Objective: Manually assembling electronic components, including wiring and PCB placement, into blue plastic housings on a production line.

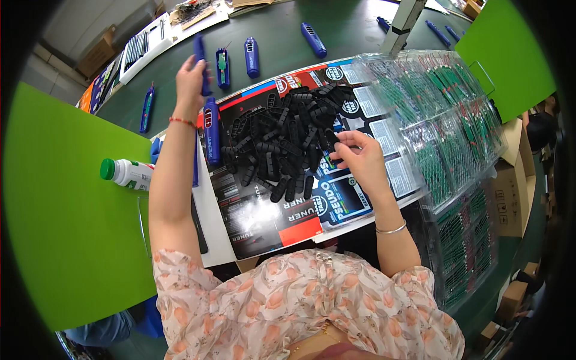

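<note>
On the green bench, one open case and many loose black bits are left. Left fingers wrap a blue case; right fingers nearly pinch, can't tell on what.

At least nine blue casings, two of them open with one green board each; one white tray at the table's far left edge; one white bottle; two bright green panels. The heaped black pieces overlap too much to count.
</note>
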